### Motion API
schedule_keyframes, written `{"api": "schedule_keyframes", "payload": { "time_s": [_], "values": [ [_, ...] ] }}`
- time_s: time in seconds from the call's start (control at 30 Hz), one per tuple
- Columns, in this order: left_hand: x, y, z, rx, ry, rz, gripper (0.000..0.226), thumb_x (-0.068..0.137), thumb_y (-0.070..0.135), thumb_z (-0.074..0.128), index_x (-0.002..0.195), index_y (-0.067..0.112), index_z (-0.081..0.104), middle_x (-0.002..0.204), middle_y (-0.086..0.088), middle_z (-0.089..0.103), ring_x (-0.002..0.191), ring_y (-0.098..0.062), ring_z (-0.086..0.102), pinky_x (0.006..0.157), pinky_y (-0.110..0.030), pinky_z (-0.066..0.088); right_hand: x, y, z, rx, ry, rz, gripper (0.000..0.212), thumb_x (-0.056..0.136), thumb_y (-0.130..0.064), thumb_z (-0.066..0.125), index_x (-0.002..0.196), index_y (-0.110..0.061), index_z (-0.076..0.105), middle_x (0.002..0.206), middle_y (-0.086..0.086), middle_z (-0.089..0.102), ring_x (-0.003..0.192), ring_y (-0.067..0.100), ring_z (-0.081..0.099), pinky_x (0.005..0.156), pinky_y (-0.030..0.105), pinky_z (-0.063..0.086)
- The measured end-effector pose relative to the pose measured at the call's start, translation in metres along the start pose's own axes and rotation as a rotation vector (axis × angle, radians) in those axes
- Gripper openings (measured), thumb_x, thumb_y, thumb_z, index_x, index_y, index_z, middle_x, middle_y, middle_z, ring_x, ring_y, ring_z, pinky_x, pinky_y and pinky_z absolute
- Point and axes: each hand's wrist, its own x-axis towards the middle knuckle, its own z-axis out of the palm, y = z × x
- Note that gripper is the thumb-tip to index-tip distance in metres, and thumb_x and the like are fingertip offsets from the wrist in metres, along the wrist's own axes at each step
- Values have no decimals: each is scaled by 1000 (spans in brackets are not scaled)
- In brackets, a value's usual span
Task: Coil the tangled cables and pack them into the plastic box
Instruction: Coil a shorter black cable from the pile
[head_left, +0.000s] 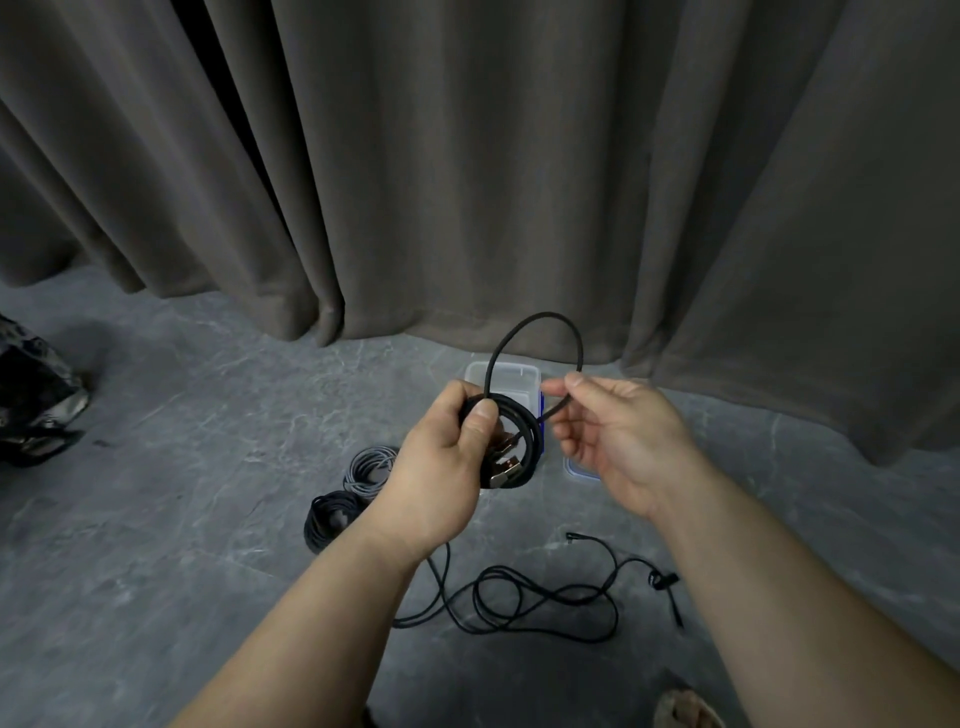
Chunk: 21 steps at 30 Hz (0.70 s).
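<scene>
While left hand grips coil (black).

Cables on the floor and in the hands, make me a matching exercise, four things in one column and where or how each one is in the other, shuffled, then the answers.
Column one:
1. black cable coil
2. grey coiled cable
3. loose black cable
4. plastic box

Column two:
A. spread uncoiled on the floor near the person
B. held in the left hand
C. by the curtain, behind the hands
D. coiled on the floor, left of the left hand

Pairs: 1-B, 2-D, 3-A, 4-C
</scene>
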Motion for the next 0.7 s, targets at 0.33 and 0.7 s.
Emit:
{"api": "schedule_keyframes", "payload": {
  "time_s": [0.33, 0.7],
  "values": [
    [4, -2, 3, -110, 23, -14, 17, 102, 14, 41, 96, 4, 54, 81, -1, 63, 66, 1, 60, 59, -11, 47, -7, -2, 6, -104, -130, -46, 15, 90, -19, 63, 104, -13, 67, 95, 7, 71, 79, 18, 65, 76, 34, 48],
    [9, -10, -1, -205, 87, -59, 18, 102, 16, 44, 93, 12, 58, 83, -7, 68, 79, -20, 64, 74, -34, 55, -13, 2, 10, -232, -213, -210, 28, 83, -14, 72, 109, -22, 66, 108, 4, 71, 96, 13, 70, 87, 30, 52]
  ]
}}
